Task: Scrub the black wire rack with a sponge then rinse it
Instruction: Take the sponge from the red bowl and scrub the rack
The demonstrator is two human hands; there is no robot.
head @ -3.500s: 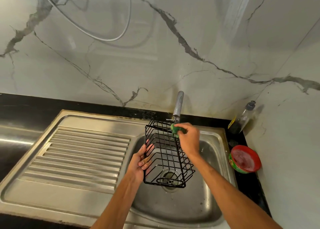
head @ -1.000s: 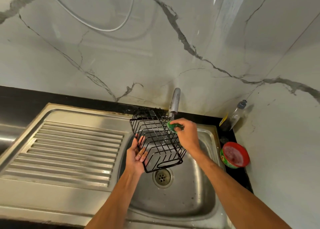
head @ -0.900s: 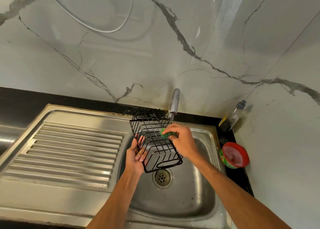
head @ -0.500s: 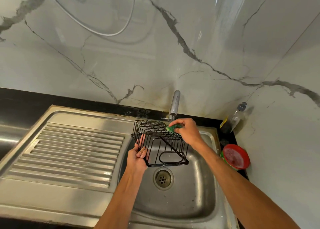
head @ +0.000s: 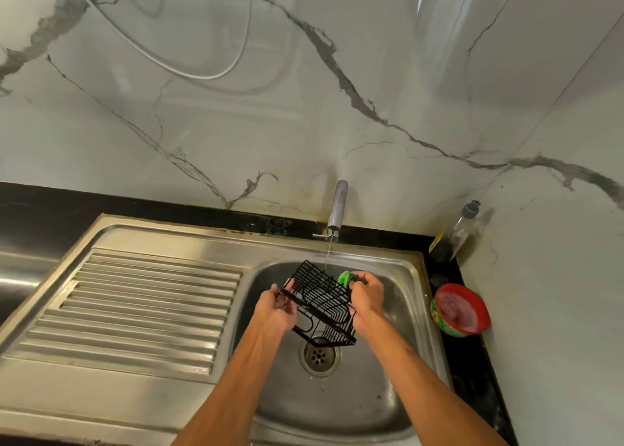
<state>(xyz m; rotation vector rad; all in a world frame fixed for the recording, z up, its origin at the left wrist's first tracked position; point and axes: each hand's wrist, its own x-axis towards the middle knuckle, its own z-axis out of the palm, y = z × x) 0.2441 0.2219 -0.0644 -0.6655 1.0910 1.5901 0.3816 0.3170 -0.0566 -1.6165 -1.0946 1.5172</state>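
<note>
The black wire rack (head: 319, 302) hangs tilted over the steel sink basin (head: 398, 371), above the drain (head: 319, 354). My left hand (head: 275, 310) grips its left edge. My right hand (head: 366, 297) holds the green sponge (head: 347, 278) against the rack's right side, and its fingers also lie on the rack. A thin stream of water falls from the tap (head: 337, 206) onto the rack's far end.
The ribbed steel drainboard (head: 145, 307) lies to the left. On the black counter at the right stand a red and green tub (head: 461, 312) and a clear bottle (head: 456, 231). The marble wall rises behind, with a white cable (head: 216, 74) hanging on it.
The rack has dropped lower into the basin and turned over. My right hand with the sponge has moved down to its right side. Water now runs from the tap.
</note>
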